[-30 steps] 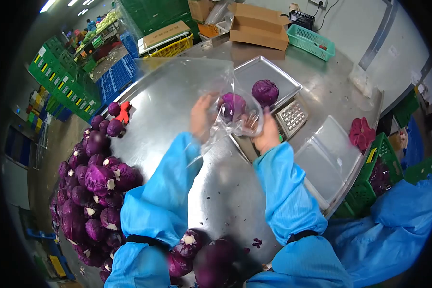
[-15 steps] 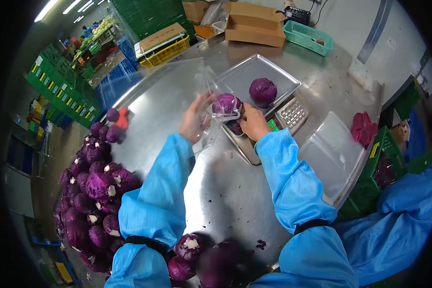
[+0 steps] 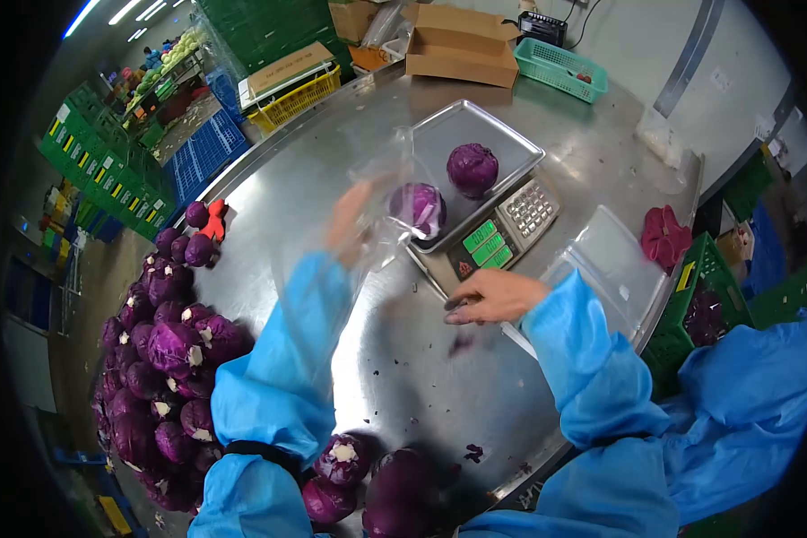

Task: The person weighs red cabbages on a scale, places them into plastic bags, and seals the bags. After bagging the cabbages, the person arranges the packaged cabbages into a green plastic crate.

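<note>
My left hand (image 3: 354, 220), smeared by motion, is closed on a clear plastic bag (image 3: 381, 197) left of the scale. Inside or behind the film is a red cabbage (image 3: 417, 211), at the left edge of the scale's metal tray (image 3: 520, 148). A second red cabbage (image 3: 472, 169) sits on that tray. My right hand (image 3: 498, 296) is over the table in front of the scale's keypad panel (image 3: 529, 211), fingers loosely apart and holding nothing I can see. Just below it is a blurred dark purple scrap (image 3: 460, 343). Green digits (image 3: 486, 244) glow on the scale.
A heap of red cabbages (image 3: 170, 350) covers the table's left side, near a red object (image 3: 214, 221). More cabbages (image 3: 342, 459) lie at the front edge. Flat clear bags (image 3: 614, 273) are on the right. Behind stand a cardboard box (image 3: 462, 49) and green basket (image 3: 560, 70).
My right hand has left the bagged cabbage and moved down and right, uncovering the scale display. A purple scrap now shows below it. My left hand stays with the bag.
</note>
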The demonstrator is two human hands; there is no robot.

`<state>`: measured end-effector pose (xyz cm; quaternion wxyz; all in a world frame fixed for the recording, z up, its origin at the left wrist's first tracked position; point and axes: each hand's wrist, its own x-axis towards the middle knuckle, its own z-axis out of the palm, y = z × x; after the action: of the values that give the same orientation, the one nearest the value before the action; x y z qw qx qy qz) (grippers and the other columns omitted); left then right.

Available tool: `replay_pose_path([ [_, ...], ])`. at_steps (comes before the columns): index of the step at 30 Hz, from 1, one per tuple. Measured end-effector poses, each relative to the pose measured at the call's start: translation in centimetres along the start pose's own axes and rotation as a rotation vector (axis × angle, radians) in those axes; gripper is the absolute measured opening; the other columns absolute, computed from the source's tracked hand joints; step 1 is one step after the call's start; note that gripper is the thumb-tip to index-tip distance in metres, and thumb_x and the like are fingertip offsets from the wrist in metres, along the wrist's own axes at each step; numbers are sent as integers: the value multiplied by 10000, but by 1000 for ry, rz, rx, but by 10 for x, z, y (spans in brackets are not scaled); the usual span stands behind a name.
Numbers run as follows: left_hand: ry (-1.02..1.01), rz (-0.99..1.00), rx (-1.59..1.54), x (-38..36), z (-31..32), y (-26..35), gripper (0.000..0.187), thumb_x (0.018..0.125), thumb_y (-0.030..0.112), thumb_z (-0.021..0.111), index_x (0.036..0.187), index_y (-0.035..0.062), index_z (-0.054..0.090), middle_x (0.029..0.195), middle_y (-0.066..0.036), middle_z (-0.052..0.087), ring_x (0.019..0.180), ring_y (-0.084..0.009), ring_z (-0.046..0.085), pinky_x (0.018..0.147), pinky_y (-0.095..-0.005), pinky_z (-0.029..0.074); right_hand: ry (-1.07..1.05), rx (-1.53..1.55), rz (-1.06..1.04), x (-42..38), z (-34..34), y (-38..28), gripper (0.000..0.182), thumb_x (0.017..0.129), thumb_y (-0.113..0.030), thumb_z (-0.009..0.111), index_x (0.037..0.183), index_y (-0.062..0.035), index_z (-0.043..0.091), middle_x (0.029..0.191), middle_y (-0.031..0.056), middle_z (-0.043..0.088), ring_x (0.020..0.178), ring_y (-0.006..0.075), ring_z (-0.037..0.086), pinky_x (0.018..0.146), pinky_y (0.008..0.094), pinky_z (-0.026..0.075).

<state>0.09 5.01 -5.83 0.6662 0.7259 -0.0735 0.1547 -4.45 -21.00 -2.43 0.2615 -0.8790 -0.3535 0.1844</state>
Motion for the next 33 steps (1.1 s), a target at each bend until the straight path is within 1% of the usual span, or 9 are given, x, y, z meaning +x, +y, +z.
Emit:
replay_pose_path([
  [3, -230, 350, 225, -28, -8, 33, 342, 955, 320, 409, 1065, 37, 567, 801, -57, 592, 567, -83, 501, 470, -244, 387, 117, 722, 53, 1, 21, 13, 369, 851, -297, 578, 1118, -44, 611, 974, 138, 635, 966, 211, 585, 881, 327, 421],
  [5, -302, -410, -316, -51, 4, 65, 304, 947, 315, 446, 1011, 40, 556, 762, -58, 574, 502, -91, 475, 424, -230, 365, 333, 1456, -45, 5, 15, -25, 312, 874, -191, 576, 1132, -14, 583, 989, 26, 624, 964, 143, 555, 903, 274, 386],
  [10, -208, -427, -243, -50, 12, 50, 301, 932, 319, 486, 1036, 45, 555, 708, -53, 559, 501, -87, 451, 442, -224, 353, 440, 1639, -21, 45, 35, -21, 142, 850, -136, 610, 944, -30, 607, 859, 56, 633, 801, 118, 583, 722, 291, 455],
  [15, 320, -279, 12, -8, 17, 9, 328, 922, 305, 492, 1117, 65, 601, 818, -55, 616, 686, -122, 535, 579, -276, 418, 973, 540, 303, 119, 46, 39, 178, 856, -159, 566, 830, 17, 573, 766, 214, 616, 700, 375, 572, 657, 425, 447],
  [18, 170, -445, 444, 10, 17, -24, 347, 919, 308, 490, 1121, 54, 613, 905, -51, 627, 791, -148, 560, 652, -300, 435, 962, 386, 413, 130, 46, 33, 206, 858, -173, 553, 828, 30, 567, 779, 260, 581, 725, 469, 503, 680, 474, 430],
  [27, -13, -147, -680, -37, 21, 48, 285, 955, 277, 438, 1069, 57, 578, 862, -59, 599, 781, -156, 587, 695, -269, 472, 622, 2367, -29, 38, 29, -45, 111, 861, -157, 602, 931, -79, 637, 733, 42, 628, 671, 128, 602, 542, 278, 475],
  [30, -606, -471, -1290, -29, 21, 53, 256, 948, 318, 471, 1008, 86, 563, 770, -34, 553, 669, -120, 550, 581, -252, 452, 357, 1905, -91, 38, 34, -16, 131, 843, -165, 630, 946, -85, 626, 733, 19, 621, 578, 91, 567, 432, 224, 411],
  [31, -172, -582, -1162, -34, 38, 83, 255, 942, 321, 488, 1003, 84, 561, 727, -15, 534, 577, -107, 489, 501, -239, 398, 335, 1800, -144, 27, 16, -13, 95, 832, -161, 644, 905, -102, 629, 703, -8, 598, 491, 74, 514, 370, 204, 349],
  [33, -220, -418, -968, -16, 49, 74, 244, 944, 309, 489, 1003, 84, 561, 714, -5, 524, 557, -100, 462, 492, -232, 378, 710, 1596, -92, 16, -15, 0, 106, 857, -189, 623, 914, -101, 607, 688, -26, 562, 487, 43, 468, 377, 179, 301],
])
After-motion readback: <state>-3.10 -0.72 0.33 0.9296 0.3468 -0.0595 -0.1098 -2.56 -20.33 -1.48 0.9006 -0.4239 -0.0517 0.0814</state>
